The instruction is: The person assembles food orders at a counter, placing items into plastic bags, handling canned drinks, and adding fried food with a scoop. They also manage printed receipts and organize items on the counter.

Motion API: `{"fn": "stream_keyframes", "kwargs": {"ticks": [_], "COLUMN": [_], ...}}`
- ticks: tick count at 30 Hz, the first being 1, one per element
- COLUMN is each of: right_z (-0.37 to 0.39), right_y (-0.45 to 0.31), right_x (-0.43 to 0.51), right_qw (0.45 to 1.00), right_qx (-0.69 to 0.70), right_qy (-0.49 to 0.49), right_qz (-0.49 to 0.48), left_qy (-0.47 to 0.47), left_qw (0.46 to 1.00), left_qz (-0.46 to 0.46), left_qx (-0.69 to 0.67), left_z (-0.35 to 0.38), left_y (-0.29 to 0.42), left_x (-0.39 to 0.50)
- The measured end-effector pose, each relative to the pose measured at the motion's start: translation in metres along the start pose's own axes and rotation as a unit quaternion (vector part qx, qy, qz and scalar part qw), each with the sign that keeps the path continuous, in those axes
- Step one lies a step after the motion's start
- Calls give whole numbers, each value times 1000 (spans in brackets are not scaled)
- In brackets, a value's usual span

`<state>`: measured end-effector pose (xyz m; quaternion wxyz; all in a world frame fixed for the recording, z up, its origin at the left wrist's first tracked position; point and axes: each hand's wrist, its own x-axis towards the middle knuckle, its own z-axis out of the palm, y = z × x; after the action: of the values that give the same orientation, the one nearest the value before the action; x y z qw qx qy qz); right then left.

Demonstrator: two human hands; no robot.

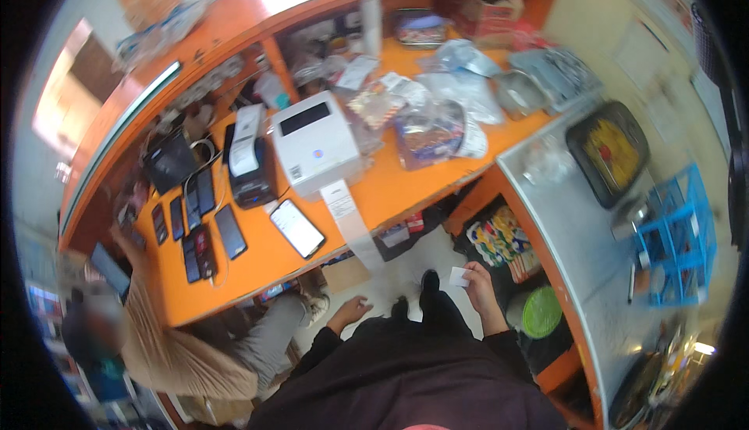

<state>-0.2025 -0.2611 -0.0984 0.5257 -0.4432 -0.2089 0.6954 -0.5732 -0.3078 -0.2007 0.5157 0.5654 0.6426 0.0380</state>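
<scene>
My right hand (483,292) grips a small white paper slip (459,276) between thumb and fingers, low in front of my body. My left hand (349,313) hangs below the counter edge with its fingers loosely bent, and nothing shows in it. Before me on the orange counter (257,272) stands a white label or receipt printer (319,149), a long printed paper strip (351,219) trailing from it over the front edge. To its left sit a black receipt printer (251,181) with paper on top and a smartphone (297,228) with a lit screen.
Several phones (231,232) lie on the counter's left, beside a seated person (181,348) in a tan sleeve. Plastic bags (462,90) crowd the back. On the right, a grey side counter (562,219) bears a food tray (608,152) and blue rack (673,242); a green-lidded bin (541,312) stands below.
</scene>
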Motion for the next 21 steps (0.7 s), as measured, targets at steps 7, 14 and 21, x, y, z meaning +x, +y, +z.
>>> {"fn": "stream_keyframes", "kwargs": {"ticks": [7,14,21], "right_z": [41,76,158], "right_y": [-26,-73,-133], "right_x": [84,153,199], "right_qw": [981,935,816], "right_qx": [-85,-121,-252], "right_qy": [-152,-318,-510], "right_qz": [81,100,103], "left_qy": [-50,384,597], "left_qw": [926,827,765], "left_qz": [145,213,72], "left_qx": [-344,-352,-232], "left_z": [-134,-285,-444], "left_y": [142,140,35], "left_x": [-22,-10,95]}}
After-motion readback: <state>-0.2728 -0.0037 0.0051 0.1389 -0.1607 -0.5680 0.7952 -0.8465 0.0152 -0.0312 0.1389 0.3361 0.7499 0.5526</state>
